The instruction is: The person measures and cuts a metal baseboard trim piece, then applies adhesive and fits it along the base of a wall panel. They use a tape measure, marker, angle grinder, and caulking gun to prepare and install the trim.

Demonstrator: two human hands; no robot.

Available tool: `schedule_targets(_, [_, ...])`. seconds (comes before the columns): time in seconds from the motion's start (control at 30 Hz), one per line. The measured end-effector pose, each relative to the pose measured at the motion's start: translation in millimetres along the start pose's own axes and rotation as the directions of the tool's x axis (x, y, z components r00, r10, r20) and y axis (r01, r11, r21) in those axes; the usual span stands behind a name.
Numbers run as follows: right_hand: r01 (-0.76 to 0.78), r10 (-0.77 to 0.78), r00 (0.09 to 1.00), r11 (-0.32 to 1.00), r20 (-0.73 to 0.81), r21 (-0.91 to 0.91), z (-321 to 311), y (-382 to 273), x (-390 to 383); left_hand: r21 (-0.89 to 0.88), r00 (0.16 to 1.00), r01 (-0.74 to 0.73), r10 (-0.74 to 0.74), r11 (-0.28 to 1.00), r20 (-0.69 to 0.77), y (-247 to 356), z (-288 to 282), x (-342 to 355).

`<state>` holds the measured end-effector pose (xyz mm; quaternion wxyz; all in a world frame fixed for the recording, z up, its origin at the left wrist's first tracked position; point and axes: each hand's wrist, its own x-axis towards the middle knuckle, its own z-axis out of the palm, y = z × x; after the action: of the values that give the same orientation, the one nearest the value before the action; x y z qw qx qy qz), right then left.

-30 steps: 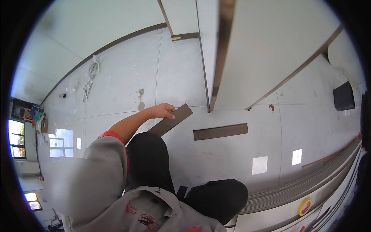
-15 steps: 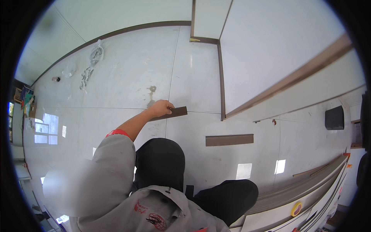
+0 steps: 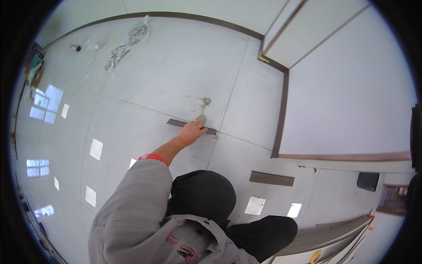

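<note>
My left hand (image 3: pixel 193 132) reaches forward to the floor, its fingers closed over the right half of a short brown strip (image 3: pixel 176 123). That strip is flat and straight, and it lies across a floor joint or just above it. Just past the fingertips is a greyish-brown patch (image 3: pixel 201 119), with a second smear (image 3: pixel 205 102) farther out. A second brown strip (image 3: pixel 271 178) of similar length rests on the floor to the right of my knees. My right hand is out of view.
A white wall with brown skirting (image 3: pixel 281 114) stands at the right. Long boards (image 3: pixel 325 235) are stacked at the lower right, with a yellow tape roll (image 3: pixel 315 257) on them. Crumpled clear plastic (image 3: pixel 137 33) and a small dark cylinder (image 3: pixel 75 47) lie at the far left.
The view has turned, so the wall and floor appear shifted and tilted. The strip at my left hand now sticks out left of the hand as well, and the hand sits nearer the patch.
</note>
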<state>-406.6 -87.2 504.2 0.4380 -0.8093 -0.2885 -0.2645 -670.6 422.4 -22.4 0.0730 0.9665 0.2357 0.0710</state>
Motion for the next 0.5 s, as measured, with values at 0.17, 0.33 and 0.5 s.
schedule_targets(0.17, [0.054,-0.04,0.965,0.997,0.258,-0.048,43,-9,28,-0.122,0.993,0.064,-0.076,0.99,-0.091,9,0,-31])
schedule_targets(0.33, [-0.19,0.19,0.816,0.98,0.546,-0.056,118,-54,35,-0.926,0.981,0.19,0.023,-0.327,0.194,102,-142,39])
schedule_targets(0.5, [0.206,-0.014,0.621,0.968,0.784,-0.146,220,-78,13,-0.503,0.977,-0.006,0.103,-0.864,-0.189,133,-234,72])
